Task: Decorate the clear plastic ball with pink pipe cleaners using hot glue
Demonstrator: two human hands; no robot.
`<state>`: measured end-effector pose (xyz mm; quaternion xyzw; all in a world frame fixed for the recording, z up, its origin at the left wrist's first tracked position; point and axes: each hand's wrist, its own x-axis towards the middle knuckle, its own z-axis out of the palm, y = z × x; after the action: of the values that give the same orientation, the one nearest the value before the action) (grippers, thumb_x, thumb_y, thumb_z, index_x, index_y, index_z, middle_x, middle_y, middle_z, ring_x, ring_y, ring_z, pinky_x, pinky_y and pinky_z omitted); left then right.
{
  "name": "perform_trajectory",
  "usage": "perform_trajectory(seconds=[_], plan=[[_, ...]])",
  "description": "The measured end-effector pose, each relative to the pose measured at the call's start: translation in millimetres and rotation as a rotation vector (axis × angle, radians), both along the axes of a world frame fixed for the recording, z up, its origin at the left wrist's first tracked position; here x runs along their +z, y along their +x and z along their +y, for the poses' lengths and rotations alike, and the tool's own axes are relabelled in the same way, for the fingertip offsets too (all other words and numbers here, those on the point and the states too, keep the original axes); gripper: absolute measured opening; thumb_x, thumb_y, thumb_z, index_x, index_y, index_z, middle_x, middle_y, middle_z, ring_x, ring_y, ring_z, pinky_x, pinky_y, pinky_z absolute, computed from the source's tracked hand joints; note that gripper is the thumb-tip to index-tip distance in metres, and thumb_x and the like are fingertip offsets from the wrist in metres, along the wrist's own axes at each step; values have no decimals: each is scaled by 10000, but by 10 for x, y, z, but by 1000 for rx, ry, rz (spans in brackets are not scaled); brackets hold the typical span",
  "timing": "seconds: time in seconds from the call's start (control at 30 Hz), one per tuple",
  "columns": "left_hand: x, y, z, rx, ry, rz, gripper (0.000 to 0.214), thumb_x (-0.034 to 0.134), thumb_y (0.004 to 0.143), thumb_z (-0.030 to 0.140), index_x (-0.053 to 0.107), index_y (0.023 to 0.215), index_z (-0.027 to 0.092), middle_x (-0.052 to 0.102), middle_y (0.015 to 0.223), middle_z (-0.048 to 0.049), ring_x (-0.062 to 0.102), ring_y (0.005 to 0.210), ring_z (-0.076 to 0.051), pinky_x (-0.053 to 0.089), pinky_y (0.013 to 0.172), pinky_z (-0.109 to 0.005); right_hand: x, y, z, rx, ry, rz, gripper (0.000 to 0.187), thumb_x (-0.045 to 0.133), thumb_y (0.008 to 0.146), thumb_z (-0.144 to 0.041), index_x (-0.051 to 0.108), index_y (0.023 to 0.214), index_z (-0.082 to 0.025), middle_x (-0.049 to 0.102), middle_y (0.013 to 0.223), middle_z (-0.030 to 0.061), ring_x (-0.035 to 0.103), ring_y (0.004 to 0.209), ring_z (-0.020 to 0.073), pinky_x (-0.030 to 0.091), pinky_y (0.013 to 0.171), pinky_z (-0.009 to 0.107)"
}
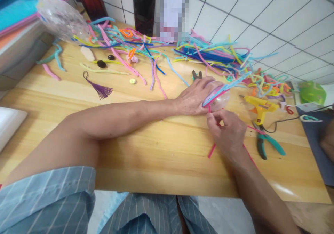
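Observation:
My left hand (194,96) reaches across the wooden table (146,157) and cups a clear plastic ball (221,100), its fingers wrapped over the top. A pink pipe cleaner and a light blue pipe cleaner (235,82) run around the ball's rim. My right hand (228,133) sits just below the ball, fingers pinched on the pink pipe cleaner (212,150), whose loose end trails down toward me.
Heaps of coloured pipe cleaners (214,55) cover the far side. A yellow glue gun (261,108) and teal pliers (268,142) lie right of my hands. A purple tassel (100,89), black beads (101,64) and a clear bag (62,18) sit at left. Another person's hand (328,140) shows at the right edge.

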<state>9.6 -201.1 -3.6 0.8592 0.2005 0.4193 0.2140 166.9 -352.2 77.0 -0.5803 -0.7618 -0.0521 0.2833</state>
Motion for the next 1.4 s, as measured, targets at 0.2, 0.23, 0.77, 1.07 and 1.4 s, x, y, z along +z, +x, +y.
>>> perform_trajectory(seconds=[0.2, 0.23, 0.77, 1.07, 1.4], plan=[[22, -27, -20, -10, -13, 17, 872, 738, 1019, 664, 482, 1745, 255, 532, 1765, -233, 520, 1651, -466, 437, 1397, -716, -13, -11, 0, 18, 3, 24, 314, 662, 1052, -342, 660, 742, -293, 694, 663, 12, 626, 638, 209, 481, 690, 386], [26, -29, -21, -11, -12, 22, 882, 740, 1016, 659, 475, 1748, 244, 523, 1772, -237, 515, 1655, -465, 435, 1400, -711, -15, -14, 1, 28, 11, 28, 312, 665, 1053, -329, 659, 744, -293, 693, 665, 10, 627, 642, 209, 476, 692, 386], [27, -11, 41, -22, 9, 13, 945, 687, 1041, 795, 487, 1737, 189, 559, 1747, -258, 498, 1692, -432, 437, 1416, -666, 1, 29, -16, -25, -4, 86, 213, 691, 1042, -356, 718, 836, -307, 773, 764, 27, 749, 777, 258, 582, 799, 425], [-22, 1, 72, -37, 8, -15, 995, 766, 981, 783, 474, 1741, 212, 555, 1740, -258, 493, 1682, -466, 416, 1416, -701, -77, 147, 132, -122, 22, 107, 158, 682, 1042, -398, 789, 983, -298, 850, 920, 70, 794, 872, 286, 625, 851, 458], [-6, -22, 75, -45, -1, -9, 1044, 740, 968, 852, 462, 1747, 215, 553, 1738, -271, 528, 1650, -473, 428, 1399, -710, -99, 124, 179, -94, 49, 71, 156, 672, 1054, -363, 766, 940, -315, 852, 923, 70, 798, 894, 288, 648, 865, 466]])
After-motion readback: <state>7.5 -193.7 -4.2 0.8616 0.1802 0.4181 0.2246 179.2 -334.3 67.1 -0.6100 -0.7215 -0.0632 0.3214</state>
